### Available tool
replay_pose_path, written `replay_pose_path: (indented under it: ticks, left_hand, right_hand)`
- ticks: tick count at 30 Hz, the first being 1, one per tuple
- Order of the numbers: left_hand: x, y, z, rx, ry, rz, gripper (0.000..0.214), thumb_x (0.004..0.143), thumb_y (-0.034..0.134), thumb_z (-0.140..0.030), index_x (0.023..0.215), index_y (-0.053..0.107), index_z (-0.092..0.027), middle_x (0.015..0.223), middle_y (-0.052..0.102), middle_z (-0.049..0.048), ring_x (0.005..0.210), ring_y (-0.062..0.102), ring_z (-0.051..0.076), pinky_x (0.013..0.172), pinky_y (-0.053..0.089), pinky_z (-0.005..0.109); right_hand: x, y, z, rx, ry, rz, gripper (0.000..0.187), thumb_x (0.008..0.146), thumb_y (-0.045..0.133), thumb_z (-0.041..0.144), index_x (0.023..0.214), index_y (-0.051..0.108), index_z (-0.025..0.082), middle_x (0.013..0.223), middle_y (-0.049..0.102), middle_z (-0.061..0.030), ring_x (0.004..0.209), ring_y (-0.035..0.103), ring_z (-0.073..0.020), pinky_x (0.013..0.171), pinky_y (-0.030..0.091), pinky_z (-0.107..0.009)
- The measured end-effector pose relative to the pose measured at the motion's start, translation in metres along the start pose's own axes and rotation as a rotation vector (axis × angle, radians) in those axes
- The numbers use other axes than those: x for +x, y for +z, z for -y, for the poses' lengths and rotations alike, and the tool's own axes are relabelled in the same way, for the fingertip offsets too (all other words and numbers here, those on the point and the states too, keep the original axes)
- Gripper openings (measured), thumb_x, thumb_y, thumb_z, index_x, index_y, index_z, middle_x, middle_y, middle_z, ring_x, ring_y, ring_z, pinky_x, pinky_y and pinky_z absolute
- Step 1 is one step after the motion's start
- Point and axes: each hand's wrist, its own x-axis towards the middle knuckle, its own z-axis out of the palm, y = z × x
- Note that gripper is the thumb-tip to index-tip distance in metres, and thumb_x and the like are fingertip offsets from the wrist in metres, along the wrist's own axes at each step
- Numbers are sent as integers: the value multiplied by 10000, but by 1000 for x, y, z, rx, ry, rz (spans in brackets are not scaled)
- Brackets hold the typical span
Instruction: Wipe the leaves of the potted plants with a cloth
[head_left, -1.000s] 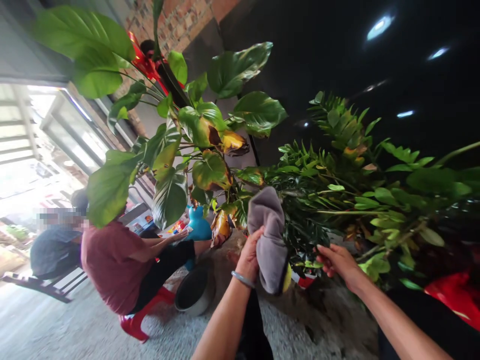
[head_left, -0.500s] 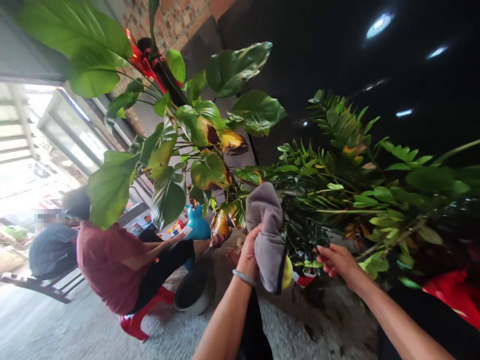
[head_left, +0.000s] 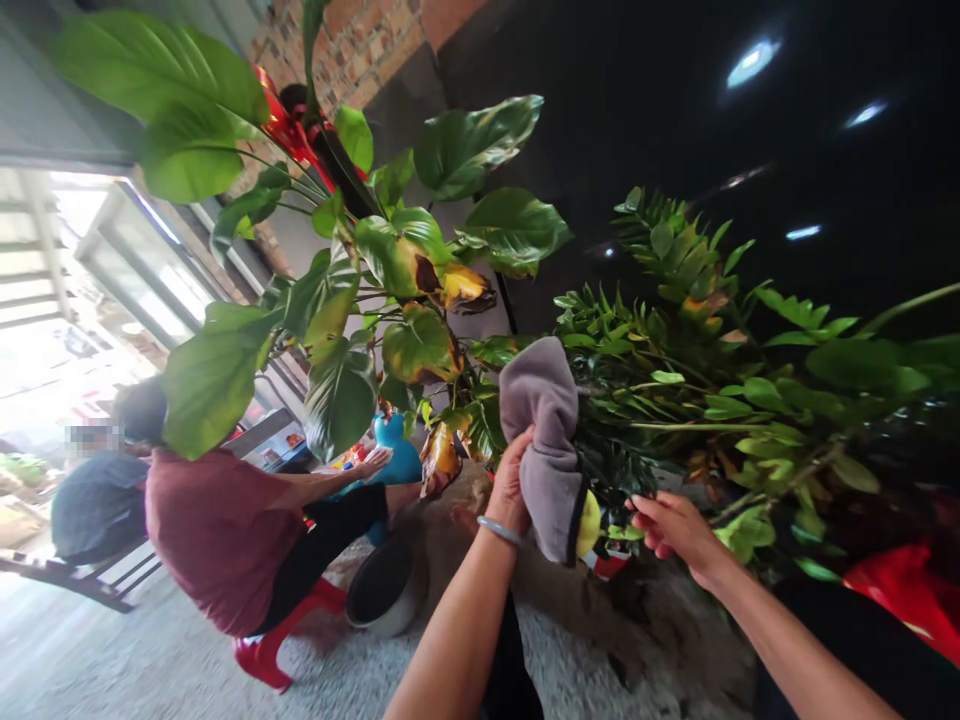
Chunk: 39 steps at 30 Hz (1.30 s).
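My left hand (head_left: 513, 485), with a pale bangle at the wrist, is closed around a grey cloth (head_left: 541, 400). A yellow patch shows below the cloth's dark edge. The cloth hangs in front of a dense plant with small glossy leaves (head_left: 637, 400). To its right, my right hand (head_left: 675, 530) is closed in a pinch at the lower leaves of that plant; what lies between the fingertips is too small to make out. Up and left of my hands stands a large-leaved plant (head_left: 420, 345), some of its leaves yellow with brown edges.
A person in a dark pink shirt (head_left: 217, 530) sits on a red plastic stool (head_left: 262, 655) at the left, near a dark bucket (head_left: 386, 590) and a blue toy-like figure (head_left: 397, 450). Another person (head_left: 97, 505) sits farther back. A black glossy wall (head_left: 660, 110) rises behind the plants.
My left hand and the cloth have shifted slightly up and to the right. My right hand has hardly moved. The seated person's arm has reached forward a little, toward the blue figure.
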Motion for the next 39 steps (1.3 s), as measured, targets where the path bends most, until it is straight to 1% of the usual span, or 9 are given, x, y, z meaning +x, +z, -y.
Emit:
replay_pose_path:
  ticks: [5,12,15,20,24,28,32,36,39]
  left_hand:
    - [-10,-30,45,350,-245,43,362,433,827,-162,768,709,-88,677,727,82,623,662,210,687,519,330]
    - [-15,6,-12,197,-27,156,358,504,812,-255,826,719,-127,826,754,72,828,695,240,790,527,320]
    - [-1,18,-6,159,17,125,384,478,830,-276,814,718,-128,824,753,75,863,693,245,828,520,331]
    - [-10,-6,36,441,-194,219,473,380,865,-222,815,732,-92,819,756,125,859,690,300,813,514,379]
    - [-24,-11,10,360,-152,300,456,413,840,-193,849,730,-112,802,760,95,763,700,264,740,528,337]
    - [-13,8,-30,151,-22,185,292,526,799,-208,790,711,-120,742,750,48,682,695,198,783,538,313]
    - [0,1,-14,154,-33,98,252,572,787,-207,795,707,-120,634,715,25,616,678,175,776,531,310]
    - [-13,-24,12,425,-213,209,384,461,832,-177,821,732,-84,686,733,79,631,668,214,698,513,327]
    - [-25,-24,-3,381,-167,260,389,447,830,-166,818,738,-93,708,738,70,668,670,217,710,510,319]
  right_hand:
    - [3,-3,-1,-28,22,-12,215,740,573,211,533,524,182,416,558,23,302,447,-84,310,281,-183]
    - [5,-7,-4,-22,-9,27,116,694,609,240,605,599,167,447,559,24,328,453,-81,318,299,-183]
    - [7,-1,-6,-16,-25,26,119,686,606,243,592,571,178,455,556,26,332,449,-76,318,293,-177]
    - [12,2,-12,-63,-3,58,230,649,566,133,449,474,199,325,444,50,268,387,-80,294,272,-192]
    - [8,-3,-12,-81,9,83,178,654,565,127,485,542,176,370,505,36,291,422,-78,293,257,-174]
    - [3,-4,-7,-37,-13,43,117,697,585,198,585,594,167,437,554,28,318,442,-74,300,281,-167]
    - [4,-1,-5,-18,-5,35,161,715,567,194,555,558,178,407,534,41,299,426,-67,298,284,-164]
    - [7,-2,-7,-33,0,64,243,660,630,202,476,471,203,367,513,47,281,419,-78,279,269,-173]
    - [7,-6,-8,-39,-6,66,184,661,632,211,513,525,188,403,543,38,305,437,-75,293,281,-167]
